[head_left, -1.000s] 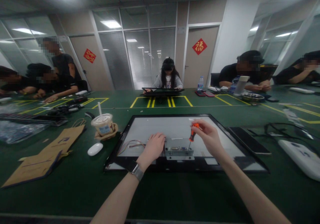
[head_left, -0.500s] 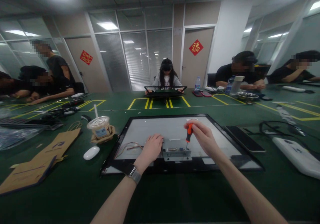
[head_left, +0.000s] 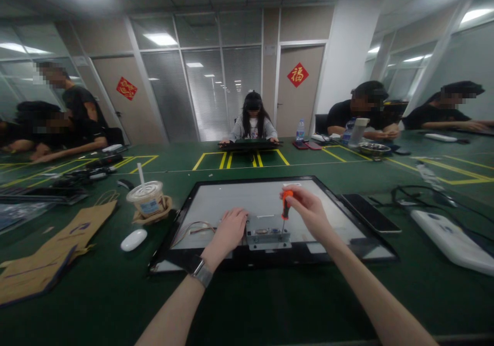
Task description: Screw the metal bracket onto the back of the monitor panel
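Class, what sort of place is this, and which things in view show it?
Probably a shared electronics assembly or repair room: a long green table with straight yellow lines, a flat, black-framed grey panel, and an orange-and-black screwdriver in the person's right hand.

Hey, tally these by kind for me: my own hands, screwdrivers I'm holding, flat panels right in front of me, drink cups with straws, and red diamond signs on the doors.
Hands: 2, left hand and right hand
Screwdriver: 1
Flat panel: 1
Drink cup: 1
Red signs: 2
Total: 7
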The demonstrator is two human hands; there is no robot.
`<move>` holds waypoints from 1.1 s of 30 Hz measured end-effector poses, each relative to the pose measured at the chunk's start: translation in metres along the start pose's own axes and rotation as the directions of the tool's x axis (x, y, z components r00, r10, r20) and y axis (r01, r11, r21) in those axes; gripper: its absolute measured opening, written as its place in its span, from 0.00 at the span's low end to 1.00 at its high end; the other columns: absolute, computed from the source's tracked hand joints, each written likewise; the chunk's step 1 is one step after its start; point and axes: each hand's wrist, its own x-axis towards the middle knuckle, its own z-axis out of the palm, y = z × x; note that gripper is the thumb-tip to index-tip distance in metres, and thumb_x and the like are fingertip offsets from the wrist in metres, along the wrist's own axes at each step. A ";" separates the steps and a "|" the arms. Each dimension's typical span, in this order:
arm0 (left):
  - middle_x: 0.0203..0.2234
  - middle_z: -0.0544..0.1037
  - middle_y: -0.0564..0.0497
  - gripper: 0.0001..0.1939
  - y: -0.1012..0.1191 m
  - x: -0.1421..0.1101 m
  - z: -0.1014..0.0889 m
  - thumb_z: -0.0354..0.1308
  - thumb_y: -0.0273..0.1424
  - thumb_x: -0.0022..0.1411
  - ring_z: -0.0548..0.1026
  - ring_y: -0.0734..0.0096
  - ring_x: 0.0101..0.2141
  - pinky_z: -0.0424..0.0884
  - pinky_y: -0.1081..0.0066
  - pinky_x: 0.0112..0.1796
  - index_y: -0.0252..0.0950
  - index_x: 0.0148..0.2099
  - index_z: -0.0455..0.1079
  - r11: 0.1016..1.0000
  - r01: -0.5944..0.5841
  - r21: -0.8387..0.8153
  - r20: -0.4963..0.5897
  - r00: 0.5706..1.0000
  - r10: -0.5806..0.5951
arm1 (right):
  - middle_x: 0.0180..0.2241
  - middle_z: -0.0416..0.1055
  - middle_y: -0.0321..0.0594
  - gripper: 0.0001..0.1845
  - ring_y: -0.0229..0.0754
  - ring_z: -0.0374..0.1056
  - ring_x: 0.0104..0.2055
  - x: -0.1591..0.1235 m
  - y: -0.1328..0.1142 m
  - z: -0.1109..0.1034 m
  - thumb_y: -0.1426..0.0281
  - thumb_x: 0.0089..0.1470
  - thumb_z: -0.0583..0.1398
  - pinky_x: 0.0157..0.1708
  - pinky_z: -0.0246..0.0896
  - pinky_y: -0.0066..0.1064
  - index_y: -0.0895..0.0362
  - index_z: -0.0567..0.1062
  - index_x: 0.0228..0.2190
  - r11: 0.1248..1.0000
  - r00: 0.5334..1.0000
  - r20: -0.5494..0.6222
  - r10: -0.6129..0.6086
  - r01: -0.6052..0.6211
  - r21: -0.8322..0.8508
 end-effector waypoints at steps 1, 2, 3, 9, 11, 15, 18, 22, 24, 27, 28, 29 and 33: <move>0.56 0.73 0.43 0.20 0.000 0.000 0.000 0.37 0.28 0.74 0.68 0.61 0.59 0.63 0.57 0.58 0.34 0.58 0.67 1.000 0.002 -0.003 -0.006 1.000 -0.002 | 0.32 0.75 0.39 0.14 0.43 0.71 0.34 0.000 -0.001 0.000 0.58 0.48 0.69 0.35 0.70 0.36 0.52 0.79 0.35 1.000 1.000 -0.024 -0.005 0.005 -0.013; 0.56 0.73 0.43 0.20 0.000 0.000 0.000 0.37 0.28 0.74 0.68 0.61 0.58 0.64 0.57 0.58 0.34 0.58 0.67 1.000 0.004 -0.004 -0.010 1.000 -0.004 | 0.31 0.73 0.38 0.13 0.42 0.70 0.32 0.000 -0.003 0.001 0.60 0.46 0.70 0.33 0.69 0.36 0.52 0.79 0.33 1.000 0.999 -0.049 -0.016 0.015 -0.025; 0.56 0.73 0.43 0.20 0.000 0.000 0.000 0.37 0.28 0.74 0.68 0.61 0.58 0.64 0.57 0.57 0.34 0.57 0.67 1.000 0.007 -0.003 -0.012 1.000 -0.007 | 0.30 0.71 0.37 0.13 0.42 0.68 0.31 0.000 -0.004 0.001 0.61 0.44 0.71 0.31 0.69 0.35 0.52 0.78 0.31 0.999 0.997 -0.068 -0.030 0.027 -0.036; 0.58 0.71 0.43 0.20 0.000 0.000 0.002 0.37 0.28 0.74 0.67 0.61 0.59 0.62 0.54 0.59 0.35 0.58 0.66 1.000 0.030 -0.002 -0.005 1.000 -0.030 | 0.29 0.69 0.38 0.09 0.42 0.66 0.33 -0.001 -0.005 0.001 0.60 0.50 0.68 0.32 0.65 0.35 0.52 0.78 0.25 0.995 0.992 -0.088 -0.091 0.087 -0.057; 0.57 0.72 0.43 0.20 0.000 0.000 0.003 0.37 0.28 0.73 0.67 0.61 0.59 0.62 0.54 0.59 0.35 0.58 0.66 1.000 0.030 -0.003 -0.003 1.000 -0.030 | 0.30 0.72 0.38 0.10 0.42 0.67 0.33 -0.002 -0.002 0.000 0.59 0.53 0.65 0.34 0.65 0.35 0.52 0.80 0.31 0.999 0.997 -0.060 -0.044 0.042 -0.034; 0.57 0.71 0.42 0.20 0.001 0.000 0.001 0.37 0.27 0.73 0.66 0.60 0.60 0.62 0.54 0.59 0.34 0.58 0.66 1.000 0.029 0.000 0.012 1.000 -0.029 | 0.32 0.76 0.39 0.14 0.44 0.71 0.35 -0.002 0.003 0.000 0.57 0.57 0.62 0.37 0.67 0.38 0.51 0.79 0.41 0.996 1.000 0.001 0.028 -0.028 0.084; 0.58 0.71 0.42 0.21 0.003 0.000 -0.002 0.37 0.27 0.73 0.67 0.60 0.60 0.62 0.55 0.59 0.34 0.58 0.66 1.000 0.022 -0.001 0.016 1.000 -0.022 | 0.34 0.76 0.39 0.11 0.46 0.71 0.39 -0.001 0.003 -0.002 0.58 0.57 0.62 0.42 0.67 0.39 0.51 0.80 0.35 0.996 1.000 -0.001 0.017 -0.017 0.093; 0.58 0.70 0.42 0.20 0.005 -0.001 -0.004 0.37 0.28 0.74 0.67 0.60 0.59 0.63 0.55 0.59 0.34 0.59 0.66 0.999 0.035 0.000 0.021 0.999 -0.035 | 0.37 0.75 0.40 0.09 0.47 0.70 0.45 0.000 -0.001 -0.007 0.60 0.54 0.64 0.48 0.64 0.39 0.50 0.82 0.30 0.993 1.000 0.013 -0.012 0.011 0.115; 0.58 0.70 0.42 0.20 0.006 -0.001 -0.005 0.37 0.28 0.74 0.67 0.59 0.59 0.63 0.55 0.59 0.34 0.59 0.66 0.999 0.041 -0.001 0.026 0.999 -0.041 | 0.37 0.76 0.41 0.08 0.48 0.71 0.44 0.001 -0.003 -0.009 0.60 0.53 0.65 0.48 0.64 0.40 0.50 0.83 0.30 0.983 0.997 0.073 0.016 -0.029 0.182; 0.58 0.71 0.43 0.20 0.006 0.000 -0.004 0.38 0.29 0.74 0.67 0.60 0.59 0.63 0.55 0.58 0.35 0.58 0.67 0.999 0.047 -0.013 0.026 0.999 -0.046 | 0.35 0.77 0.41 0.08 0.47 0.72 0.41 0.001 -0.004 -0.011 0.61 0.52 0.66 0.43 0.65 0.40 0.50 0.83 0.31 0.975 0.994 0.093 0.064 -0.082 0.204; 0.57 0.71 0.43 0.20 0.006 0.000 -0.004 0.38 0.28 0.74 0.68 0.60 0.58 0.63 0.55 0.58 0.35 0.58 0.67 0.999 0.049 -0.020 0.023 0.999 -0.049 | 0.34 0.77 0.40 0.07 0.46 0.71 0.39 0.001 -0.004 -0.011 0.61 0.51 0.67 0.41 0.66 0.38 0.50 0.83 0.31 0.978 0.994 0.083 0.077 -0.092 0.187; 0.57 0.71 0.43 0.20 0.005 0.000 -0.004 0.37 0.29 0.74 0.68 0.60 0.58 0.63 0.55 0.59 0.35 0.58 0.67 0.998 0.052 -0.029 0.020 0.998 -0.052 | 0.33 0.77 0.39 0.07 0.44 0.71 0.37 0.001 -0.004 -0.010 0.61 0.50 0.68 0.39 0.66 0.37 0.50 0.83 0.31 0.981 0.994 0.069 0.088 -0.098 0.165; 0.58 0.71 0.43 0.20 0.005 0.000 -0.003 0.38 0.29 0.74 0.67 0.61 0.59 0.61 0.56 0.60 0.36 0.58 0.67 0.996 0.066 -0.058 0.013 0.998 -0.066 | 0.31 0.73 0.35 0.08 0.40 0.68 0.33 0.001 -0.004 -0.007 0.64 0.42 0.72 0.34 0.65 0.33 0.50 0.81 0.28 0.985 0.996 -0.014 0.089 -0.086 0.148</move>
